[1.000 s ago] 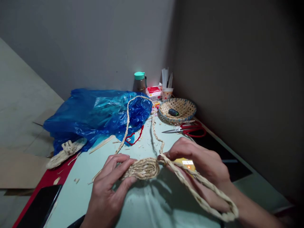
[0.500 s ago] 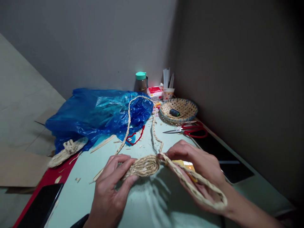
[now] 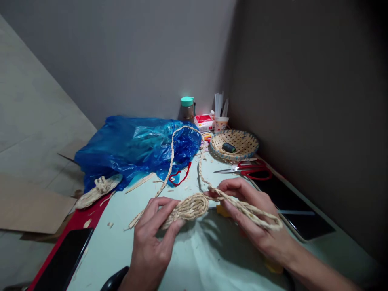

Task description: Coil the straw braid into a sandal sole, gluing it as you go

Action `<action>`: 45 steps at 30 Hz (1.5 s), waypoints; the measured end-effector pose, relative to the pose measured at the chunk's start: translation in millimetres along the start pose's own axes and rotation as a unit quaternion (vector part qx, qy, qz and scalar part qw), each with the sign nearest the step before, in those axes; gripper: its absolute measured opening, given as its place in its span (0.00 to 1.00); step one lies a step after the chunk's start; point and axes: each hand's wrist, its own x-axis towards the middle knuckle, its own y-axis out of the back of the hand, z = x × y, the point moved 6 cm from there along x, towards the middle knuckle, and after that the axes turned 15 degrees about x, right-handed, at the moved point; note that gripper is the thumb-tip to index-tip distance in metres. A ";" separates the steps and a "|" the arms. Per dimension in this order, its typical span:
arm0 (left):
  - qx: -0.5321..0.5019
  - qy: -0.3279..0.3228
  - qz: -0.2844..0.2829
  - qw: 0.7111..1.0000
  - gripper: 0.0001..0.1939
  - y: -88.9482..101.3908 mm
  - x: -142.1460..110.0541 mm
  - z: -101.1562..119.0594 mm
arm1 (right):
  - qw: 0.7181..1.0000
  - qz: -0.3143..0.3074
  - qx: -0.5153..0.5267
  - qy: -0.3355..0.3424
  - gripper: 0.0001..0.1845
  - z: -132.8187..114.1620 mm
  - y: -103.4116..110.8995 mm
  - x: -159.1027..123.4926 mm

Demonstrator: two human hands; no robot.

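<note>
The left hand [image 3: 156,238] pinches the braided coil [image 3: 190,208] near the table's middle, covering its left end. The right hand [image 3: 253,220] holds the looped braid [image 3: 242,206] just right of it; its palm-side grip is partly hidden. Beyond, the braid arcs over the blue bag [image 3: 133,149], whose contents are unclear. A dark object [image 3: 115,279] is cut off at the near edge.

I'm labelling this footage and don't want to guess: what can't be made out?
All in the head view:
Woven coil, left end: hidden by the left hand.
Yellow object: mostly covered by the right hand.
Blue bag, contents: hidden by crumpled plastic.
Rounded black object: cut off by the bottom edge.
Red-and-white packet, print: too small.
</note>
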 end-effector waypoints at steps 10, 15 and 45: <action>0.008 -0.010 0.005 1.000 0.14 -8.9 -5.4 8.1 | 0.998 -0.014 0.053 -0.007 0.22 20.3 -8.1 -1.8; 0.015 -0.013 0.029 0.999 0.11 -10.6 -6.0 15.4 | 0.998 -0.010 0.069 -0.006 0.20 25.5 -10.3 -0.4; 0.038 -0.053 0.048 0.997 0.12 -12.5 -13.7 20.8 | 0.990 -0.027 0.134 -0.033 0.21 27.7 -16.8 0.1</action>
